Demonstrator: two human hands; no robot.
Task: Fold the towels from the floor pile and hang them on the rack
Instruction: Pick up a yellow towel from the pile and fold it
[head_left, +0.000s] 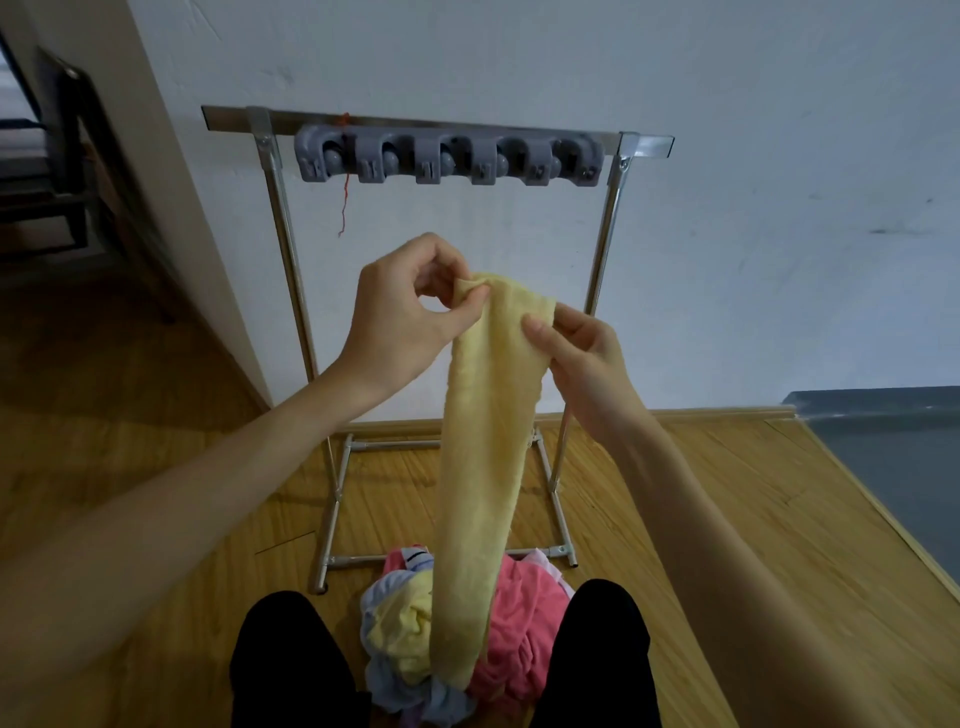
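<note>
Open between the rack (436, 136) uprights, below its grey clip bar (449, 155). Blocked low down by the towel pile (467, 639) at the rack's front rail, flanked by both knees.

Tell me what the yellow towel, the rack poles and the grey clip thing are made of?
The yellow towel looks like soft terry cloth: it hangs limp and has a fuzzy, matte surface. The rack poles look like shiny metal, probably steel or chrome, since they gleam silver. The grey clip strip seems to be moulded plastic, dull and smooth with rounded shapes.
</note>
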